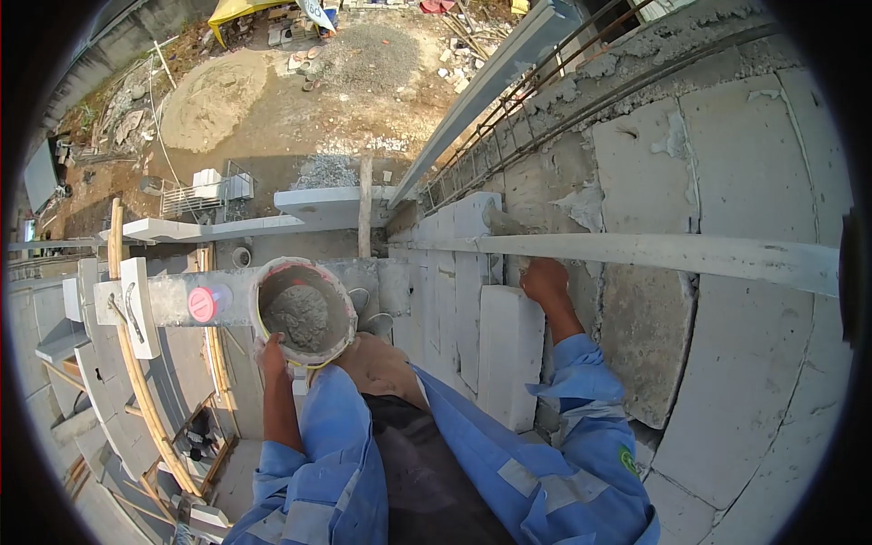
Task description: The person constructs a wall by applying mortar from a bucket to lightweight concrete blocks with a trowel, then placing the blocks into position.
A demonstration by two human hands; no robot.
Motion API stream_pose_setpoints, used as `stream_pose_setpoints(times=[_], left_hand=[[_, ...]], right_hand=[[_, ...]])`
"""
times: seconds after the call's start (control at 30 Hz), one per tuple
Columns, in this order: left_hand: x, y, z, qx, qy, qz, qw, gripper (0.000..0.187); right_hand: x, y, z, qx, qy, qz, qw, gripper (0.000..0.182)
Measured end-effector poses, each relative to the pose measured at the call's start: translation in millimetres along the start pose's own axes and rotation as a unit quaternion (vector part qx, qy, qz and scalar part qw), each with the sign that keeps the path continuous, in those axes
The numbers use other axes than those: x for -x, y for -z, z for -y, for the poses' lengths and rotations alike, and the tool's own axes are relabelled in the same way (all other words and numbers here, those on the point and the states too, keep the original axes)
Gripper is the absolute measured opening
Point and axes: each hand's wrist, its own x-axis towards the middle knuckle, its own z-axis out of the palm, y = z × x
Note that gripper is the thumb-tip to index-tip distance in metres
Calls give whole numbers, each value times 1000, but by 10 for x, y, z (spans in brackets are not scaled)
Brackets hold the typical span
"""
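A round bucket [340,282] with wet grey mortar [304,318] inside stands in front of my legs. My left hand [273,352] is closed on the near-left side of its rim. On the right, my right hand [545,282] is curled against the block wall, just below a long pale bar [654,252]. Its fingers are bent away from view, so what they grip, if anything, is hidden. A white block [509,354] lies beside that hand, to its lower left.
A plank [173,300] under the bucket carries a red-lidded container [207,303]. Bamboo poles [136,363] run along the left. Steel rebar [518,154] lines the wall at upper right. Far below lie a sand pile [213,100] and a gravel pile [372,59].
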Motion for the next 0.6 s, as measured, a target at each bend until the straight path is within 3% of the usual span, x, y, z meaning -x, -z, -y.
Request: stream_pose_setpoints(times=[0.1, 0.17, 0.3, 0.37, 0.4, 0.6], left_hand=[[24, -5, -35, -31, 3, 11, 999, 46], [69, -46, -56, -18, 9, 9, 1000, 46], [80, -61, -23, -12, -2, 7, 1000, 46], [66, -44, -1, -14, -2, 15, 1000, 46], [59, -17, 9, -18, -2, 21, 1000, 46], [59, 91, 33, -56, 12, 6, 998, 43]], right_hand=[[-29, 5, -47, 18, 2, 13, 1000, 32], [-95, -163, -118, -17, 64, -220, 973, 30], [-300, -86, -180, -17, 75, -149, 986, 31], [-537, -400, -365, 41, 153, -284, 946, 30], [-554, -385, -379, 40, 154, -285, 945, 30], [-508, -125, -382, 34, 167, -209, 963, 25]])
